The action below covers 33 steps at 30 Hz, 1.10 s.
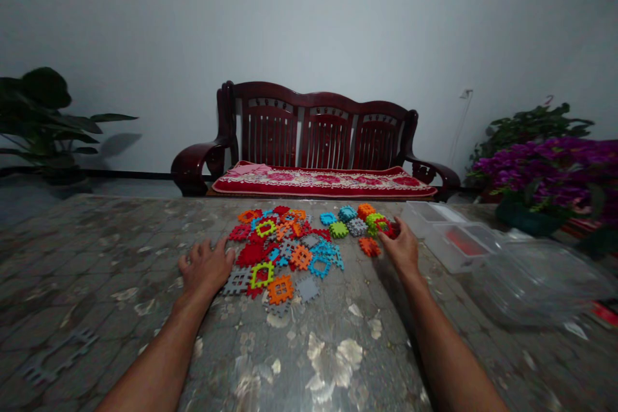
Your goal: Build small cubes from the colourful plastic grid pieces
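My left hand (206, 268) rests on the table with its fingers spread, beside a loose heap of interlocking puzzle tiles (253, 254) in red, orange, blue, green and grey. Nothing is in it. To the right of the heap lies a smaller group, with a blue tile (347, 213), a grey tile (358, 226) and a green tile (338, 230). My right hand (403, 246) pinches a red puzzle tile (383, 225) at the right edge of this group. Just below sits an orange tile (369, 246). My fingers partly cover the red one.
Clear plastic boxes (447, 257) and a clear lid (535, 273) lie to the right, near purple flowers (545, 167) in a green pot. A grey frame piece (60, 357) lies at the table's near left. Behind the table (145, 257) stands a wooden bench (318, 100).
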Each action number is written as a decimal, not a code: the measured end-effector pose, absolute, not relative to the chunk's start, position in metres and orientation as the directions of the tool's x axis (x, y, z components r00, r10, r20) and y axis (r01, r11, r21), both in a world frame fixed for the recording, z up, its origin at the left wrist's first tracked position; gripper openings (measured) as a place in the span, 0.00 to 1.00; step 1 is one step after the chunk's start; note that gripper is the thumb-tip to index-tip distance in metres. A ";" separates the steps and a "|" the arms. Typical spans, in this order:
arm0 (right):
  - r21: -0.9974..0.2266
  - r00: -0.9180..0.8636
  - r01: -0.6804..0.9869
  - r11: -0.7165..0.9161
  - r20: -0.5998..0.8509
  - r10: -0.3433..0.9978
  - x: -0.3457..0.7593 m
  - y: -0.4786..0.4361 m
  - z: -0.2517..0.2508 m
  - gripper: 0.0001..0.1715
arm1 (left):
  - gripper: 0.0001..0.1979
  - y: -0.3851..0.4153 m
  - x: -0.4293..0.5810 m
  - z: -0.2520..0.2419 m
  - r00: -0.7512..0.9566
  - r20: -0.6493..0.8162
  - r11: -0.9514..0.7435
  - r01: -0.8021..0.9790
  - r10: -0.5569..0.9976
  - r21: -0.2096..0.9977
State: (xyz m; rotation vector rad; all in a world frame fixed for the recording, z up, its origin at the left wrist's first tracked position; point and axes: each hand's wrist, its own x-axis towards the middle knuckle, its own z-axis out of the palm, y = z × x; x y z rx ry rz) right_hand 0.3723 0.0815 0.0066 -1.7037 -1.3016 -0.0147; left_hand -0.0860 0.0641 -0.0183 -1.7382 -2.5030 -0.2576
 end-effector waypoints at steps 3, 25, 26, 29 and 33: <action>-0.650 0.523 0.747 -0.138 0.447 0.726 0.407 0.075 0.009 0.48 | 0.30 0.064 -0.086 -0.018 -0.356 0.157 0.343 0.934 0.921 0.104; -0.738 0.558 0.652 -0.172 0.314 0.769 0.451 0.081 -0.022 0.65 | 0.30 0.062 -0.084 -0.014 -0.349 0.136 0.345 0.937 0.927 0.050; -0.734 0.558 0.655 -0.179 0.310 0.769 0.450 0.082 -0.021 0.64 | 0.30 0.062 -0.085 -0.015 -0.347 0.138 0.344 0.938 0.928 0.048; -0.721 0.560 0.666 -0.193 0.311 0.768 0.449 0.085 -0.021 0.62 | 0.30 0.063 -0.086 -0.017 -0.349 0.148 0.345 0.937 0.925 0.052; -0.694 0.560 0.688 -0.213 0.320 0.764 0.448 0.087 -0.022 0.59 | 0.30 0.064 -0.087 -0.019 -0.356 0.154 0.349 0.935 0.922 0.069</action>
